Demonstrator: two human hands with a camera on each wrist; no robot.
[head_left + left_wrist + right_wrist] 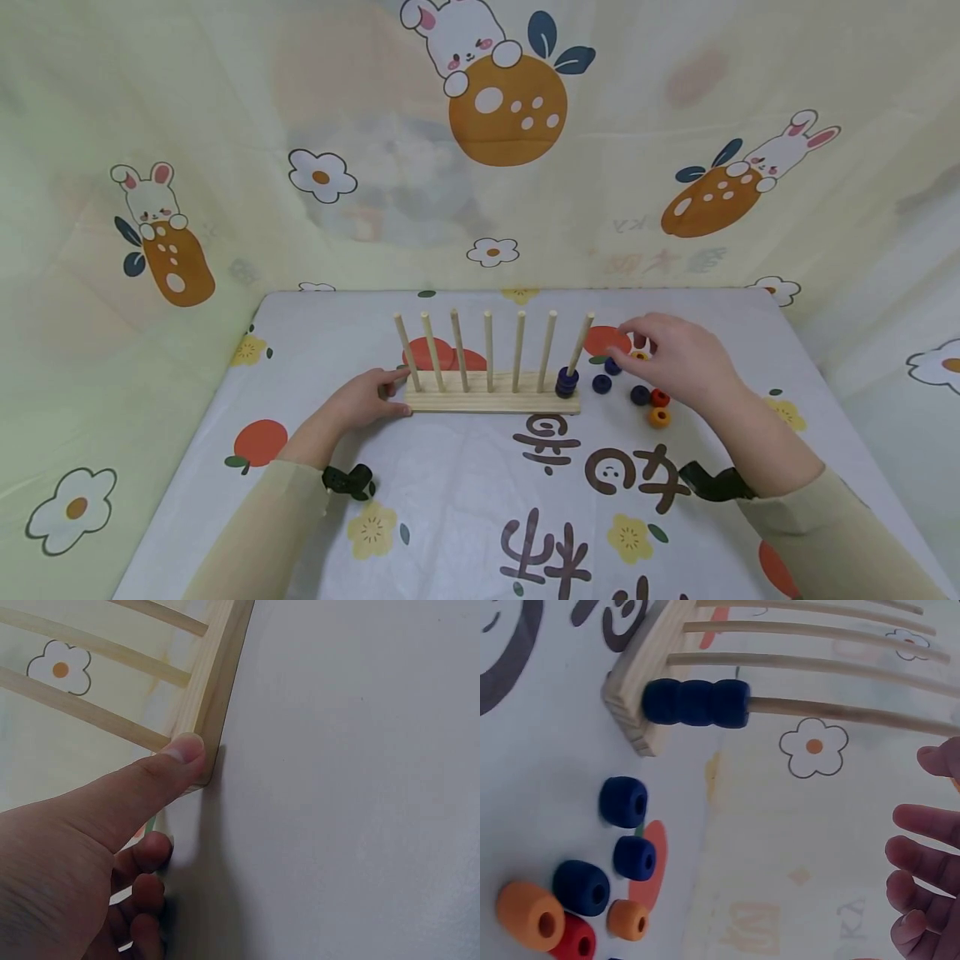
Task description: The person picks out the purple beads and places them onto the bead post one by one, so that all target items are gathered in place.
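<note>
A pale wooden rack (491,402) with several upright pegs stands on the table. My left hand (367,396) grips the left end of its base; in the left wrist view the thumb (184,750) presses on the wood and the other fingers are partly hidden. Three dark blue beads (696,703) are stacked at the bottom of the rightmost peg (580,343). To the right of that peg my right hand (678,358) is raised, its thumb and fingers apart, with no bead visible between them. Below it lie loose beads: dark blue (624,802), red (659,397) and orange (530,915).
A white cloth (442,500) printed with fruit, flowers and brown lettering covers the table. Behind it hangs a pale curtain (390,250) with rabbit prints. A smaller orange bead (628,919) lies among the loose ones, close to several dark blue beads.
</note>
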